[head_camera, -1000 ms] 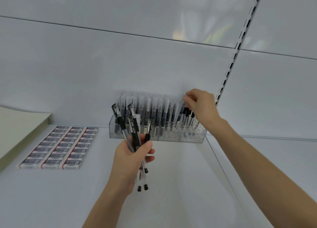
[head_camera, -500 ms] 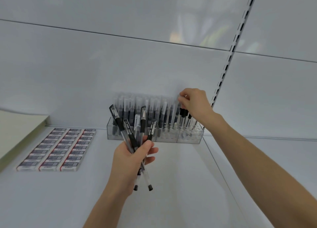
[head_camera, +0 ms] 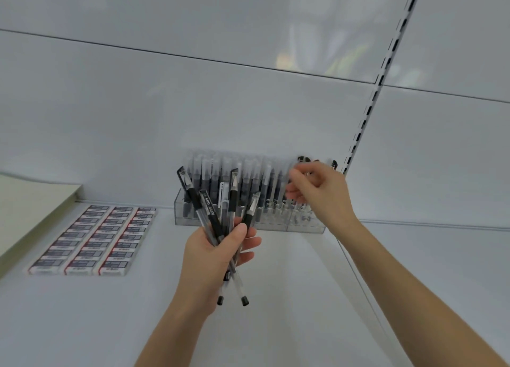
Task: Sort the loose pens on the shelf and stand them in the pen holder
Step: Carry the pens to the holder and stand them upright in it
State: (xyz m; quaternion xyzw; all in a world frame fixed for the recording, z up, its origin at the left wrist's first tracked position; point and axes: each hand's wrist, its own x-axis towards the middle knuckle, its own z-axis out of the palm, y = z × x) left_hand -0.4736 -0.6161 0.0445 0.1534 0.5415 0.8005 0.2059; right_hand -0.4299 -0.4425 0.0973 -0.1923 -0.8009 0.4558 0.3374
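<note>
Just beyond the left hand (head_camera: 218, 252), gripping a fan of gel pens (head_camera: 194, 198), right hand (head_camera: 317, 191) (curled, grasp unclear) works the pen holder (head_camera: 276, 224) right end; next, likely: draw one pen from the fan.

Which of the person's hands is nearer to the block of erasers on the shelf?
Left. The left hand, gripping loose pens, is right of the erasers; the right hand is farther right, at the pen holder.
</note>
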